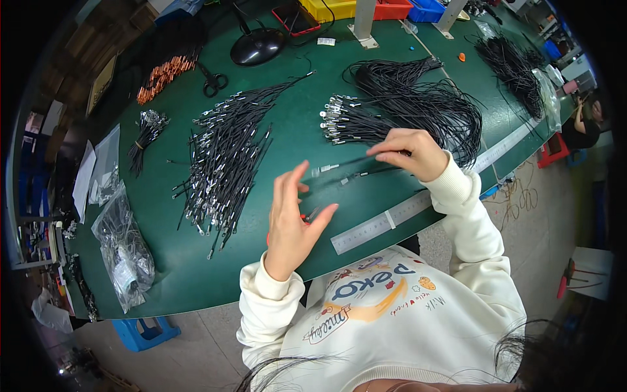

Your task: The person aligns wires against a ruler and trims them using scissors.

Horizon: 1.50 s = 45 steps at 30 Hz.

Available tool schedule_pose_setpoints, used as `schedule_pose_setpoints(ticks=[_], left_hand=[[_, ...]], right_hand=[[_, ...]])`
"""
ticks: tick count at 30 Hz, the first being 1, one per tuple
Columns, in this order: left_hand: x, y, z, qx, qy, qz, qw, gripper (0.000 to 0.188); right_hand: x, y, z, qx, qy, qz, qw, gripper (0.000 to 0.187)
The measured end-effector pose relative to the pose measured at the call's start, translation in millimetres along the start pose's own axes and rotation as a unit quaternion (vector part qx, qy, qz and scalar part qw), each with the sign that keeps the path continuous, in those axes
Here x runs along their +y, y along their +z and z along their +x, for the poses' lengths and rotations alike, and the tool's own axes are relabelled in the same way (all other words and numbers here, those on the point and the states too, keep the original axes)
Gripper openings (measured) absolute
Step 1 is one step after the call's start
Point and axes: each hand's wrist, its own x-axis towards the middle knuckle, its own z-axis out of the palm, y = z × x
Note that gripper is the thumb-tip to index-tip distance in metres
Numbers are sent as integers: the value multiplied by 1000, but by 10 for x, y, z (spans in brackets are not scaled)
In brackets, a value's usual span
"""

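My right hand [416, 155] pinches a thin black cable [349, 163] between thumb and fingertips, its pale terminal end pointing left. Just below it, a second black cable end with a metal terminal [353, 177] shows, blurred; whether the same hand holds it is unclear. My left hand [286, 222] hovers left of these ends, thumb and fingers spread. A small tool with red parts [305, 217] shows partly behind the left hand, mostly hidden. Beyond my right hand lies a bundle of long black cables [418, 98] with silver ring terminals [336, 117].
Short black cables [225, 157] with metal ends are heaped left of centre. A steel ruler [366, 232] lies along the near edge of the green table [176, 274]. Farther off are black scissors [213, 81], a round black stand base [257, 46], and copper-ended cables [163, 78]. Plastic bags [124, 248] lie left.
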Motion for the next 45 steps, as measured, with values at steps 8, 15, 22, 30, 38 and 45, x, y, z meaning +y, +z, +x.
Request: schedule_pose_setpoints(ticks=[8, 15, 22, 30, 38, 45], left_hand=[[-53, 196, 6, -119, 24, 12, 993, 58], [-102, 194, 60, -62, 50, 84, 993, 43], [-61, 168, 78, -72, 33, 84, 993, 34], [-46, 202, 85, -84, 54, 82, 992, 34], [261, 268, 89, -16, 199, 267, 943, 47], [163, 427, -27, -122, 123, 127, 977, 14]], right_hand=[[-40, 89, -205, -24, -55, -66, 996, 16], [286, 226, -95, 97, -4, -262, 960, 19], [358, 199, -83, 103, -11, -192, 976, 16], [343, 314, -35, 69, -35, -254, 964, 11], [67, 274, -234, -10, -39, -74, 996, 10], [-70, 276, -422, -54, -106, -110, 987, 12]])
